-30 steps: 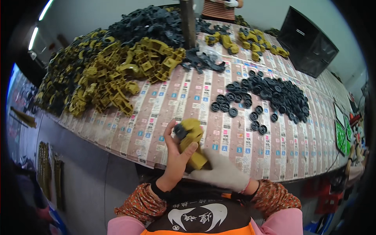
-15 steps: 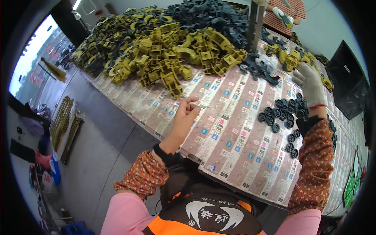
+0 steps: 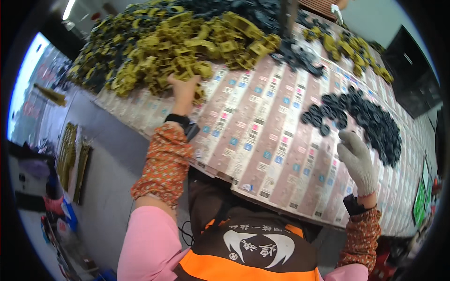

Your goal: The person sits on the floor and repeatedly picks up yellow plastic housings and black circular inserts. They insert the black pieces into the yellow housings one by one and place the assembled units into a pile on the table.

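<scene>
My bare left hand (image 3: 184,90) is at the near edge of a heap of yellow plastic parts (image 3: 229,44), thumb and fingers closed around one yellow plastic part (image 3: 193,70). Its fingertips are partly hidden among the pieces. My right hand (image 3: 355,159), in a grey knitted glove, is low over the tabletop beside the small black wheels (image 3: 328,112). The gloved fingers are curled inward. Whatever is inside them, if anything, is hidden.
A dark heap of plastic parts (image 3: 243,8) lies behind the yellow ones, near an upright post (image 3: 288,18). More yellow parts (image 3: 351,49) lie at the far right. Many black wheels (image 3: 379,126) form a curved pile. The striped tabletop (image 3: 253,136) has its near edge at my apron.
My left hand has moved forward and left from above the tabletop to the yellow heap. My right hand has come back toward me, past the wheels. The view has shifted.
</scene>
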Available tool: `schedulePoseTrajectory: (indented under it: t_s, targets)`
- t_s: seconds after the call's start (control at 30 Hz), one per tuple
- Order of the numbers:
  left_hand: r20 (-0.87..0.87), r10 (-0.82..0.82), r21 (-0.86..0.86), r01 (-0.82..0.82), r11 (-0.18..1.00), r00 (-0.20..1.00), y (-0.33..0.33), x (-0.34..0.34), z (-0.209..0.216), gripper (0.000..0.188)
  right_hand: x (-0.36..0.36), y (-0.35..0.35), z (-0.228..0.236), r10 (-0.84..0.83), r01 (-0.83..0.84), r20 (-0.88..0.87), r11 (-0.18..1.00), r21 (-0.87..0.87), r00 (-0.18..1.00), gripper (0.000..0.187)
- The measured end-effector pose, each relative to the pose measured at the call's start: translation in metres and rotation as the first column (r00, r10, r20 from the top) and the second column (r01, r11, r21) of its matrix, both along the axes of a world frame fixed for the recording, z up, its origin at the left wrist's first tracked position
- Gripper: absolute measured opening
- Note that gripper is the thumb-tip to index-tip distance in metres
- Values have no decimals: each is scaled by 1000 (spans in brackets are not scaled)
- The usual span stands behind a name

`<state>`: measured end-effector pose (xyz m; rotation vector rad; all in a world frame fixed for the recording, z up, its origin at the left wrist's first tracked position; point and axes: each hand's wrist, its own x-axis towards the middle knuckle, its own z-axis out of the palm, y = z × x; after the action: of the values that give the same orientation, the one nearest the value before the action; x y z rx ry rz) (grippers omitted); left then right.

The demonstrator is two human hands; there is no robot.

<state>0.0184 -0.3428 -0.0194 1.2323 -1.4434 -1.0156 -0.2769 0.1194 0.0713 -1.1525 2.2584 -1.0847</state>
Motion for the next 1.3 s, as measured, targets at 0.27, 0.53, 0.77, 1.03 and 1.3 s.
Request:
schedulePoseTrajectory:
  t_s: [0.27,0.53,0.77,1.03,1.3]
  targets:
    - [-786,-330,285,780,558,523,130,-1,42,49,-20,-27,-21,34,-36,-424,999,2,905,19]
    - [-861,-306,300,892,339,406,213,5,44,54,-16,-98,-53,114,8,-660,984,180,743,21]
    - [-794,-361,397,867,302,490,242,14,40,58,-9,-90,-53,140,30,-652,969,243,746,21]
    - [-781,-464,371,908,194,418,269,4,56,60,66,-60,-18,158,-156,81,987,-31,984,30]
    - [-656,-560,476,853,214,506,291,-4,48,59,106,-52,-30,63,-64,165,998,1,984,32]
